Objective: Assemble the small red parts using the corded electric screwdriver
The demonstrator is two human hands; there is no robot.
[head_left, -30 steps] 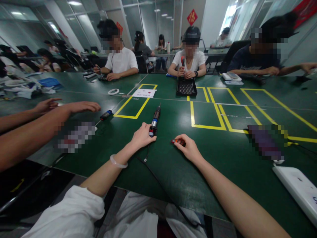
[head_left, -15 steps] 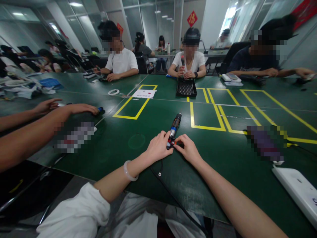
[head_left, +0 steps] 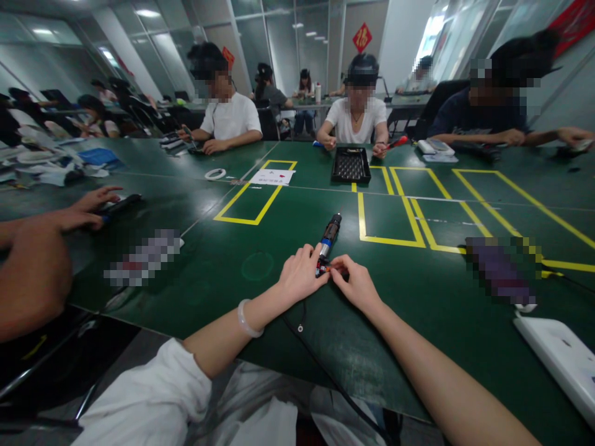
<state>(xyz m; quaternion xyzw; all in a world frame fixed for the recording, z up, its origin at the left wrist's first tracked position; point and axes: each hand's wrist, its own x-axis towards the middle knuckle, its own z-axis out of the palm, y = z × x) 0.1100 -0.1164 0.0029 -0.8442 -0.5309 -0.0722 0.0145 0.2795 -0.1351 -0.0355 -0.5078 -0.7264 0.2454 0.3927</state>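
On the green table (head_left: 223, 260) lies a slim electric screwdriver (head_left: 330, 232) with a black nose, a silver and blue barrel and bare inner parts at its rear. My left hand (head_left: 302, 272) is closed around its rear end from the left, fingers over the barrel. My right hand (head_left: 356, 282) pinches at small red and orange parts (head_left: 324, 268), perhaps wires, on the right side of that rear end. Exactly what sits between the right fingertips is too small to make out. A black cord (head_left: 320, 365) runs from below my hands toward my lap.
Yellow tape outlines (head_left: 393, 241) and a paper sheet (head_left: 272, 178) mark the table. Across it, a person sits behind a black tray (head_left: 351, 166). A co-worker's hand (head_left: 95, 207) is at the left, near a phone-like blurred item (head_left: 144, 257). At right lies a white power bank (head_left: 558, 353).
My hands stay at the screwdriver's rear with only slight finger movement. The co-worker's arm at left has drawn back. The person opposite has spread their hands apart, a red-handled tool at one side.
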